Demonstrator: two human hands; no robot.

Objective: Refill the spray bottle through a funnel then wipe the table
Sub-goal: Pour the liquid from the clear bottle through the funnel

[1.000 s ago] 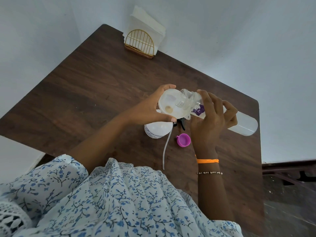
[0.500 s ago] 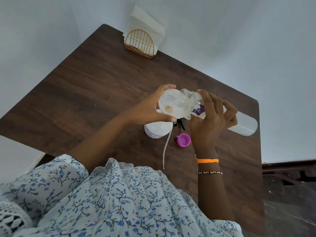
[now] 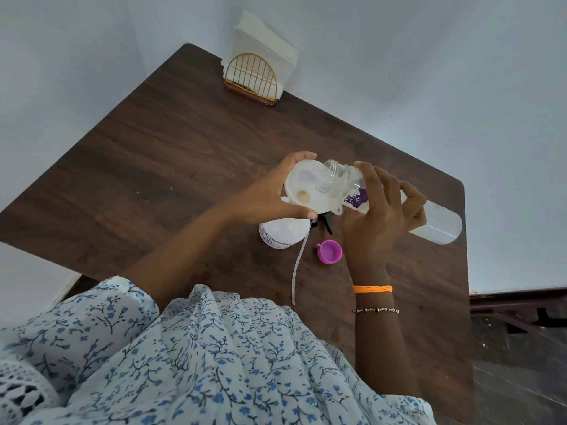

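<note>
1. Nothing has visibly moved since the earlier frames: both hands, the funnel and the tilted bottle hold the same pose.
2. Left hand (image 3: 264, 199): fingers and thumb are curled round the rim of the funnel (image 3: 308, 191). Judged purpose: to keep the funnel seated and steady in the neck of the spray bottle (image 3: 282, 234).
3. Spray bottle: it stands on the counter (image 3: 159, 154) directly below the funnel, with most of its body hidden by the funnel and the left hand.
4. Right hand (image 3: 377, 216): fingers are wrapped round the refill bottle (image 3: 399, 207), which is tipped almost level. Its open mouth sits over the funnel bowl, so liquid should fall inside the rim. Whether liquid is flowing cannot be told.
5. Purple cap (image 3: 329, 252): it lies on the counter just right of the spray bottle, open side up, clear of the pour.
6. Spray head: the dip tube (image 3: 299, 265) trails from beside the spray bottle toward the person; the black trigger part shows just right of the funnel.
7. Napkin holder (image 3: 251, 76): it stands well beyond the funnel at the far counter edge, presumably kept for the wiping step.
</note>
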